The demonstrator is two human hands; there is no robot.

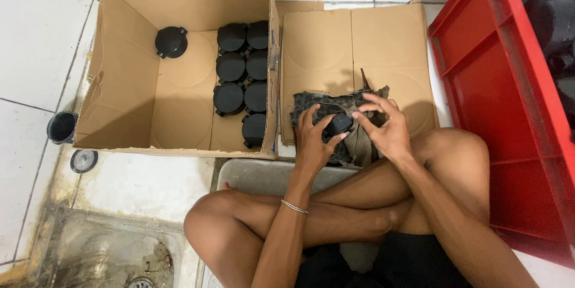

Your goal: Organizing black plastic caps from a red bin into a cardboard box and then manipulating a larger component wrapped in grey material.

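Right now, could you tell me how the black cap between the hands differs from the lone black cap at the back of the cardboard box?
The held cap is gripped by the left hand and right hand over a dark rag; the lone cap lies untouched inside the cardboard box. The held cap is partly hidden by fingers; the lone cap shows fully, with its side tabs. Both are round and black.

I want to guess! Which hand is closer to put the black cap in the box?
Probably the left hand. It grips the black cap and is on the side nearer the cardboard box; the right hand sits farther away, toward the red crate.
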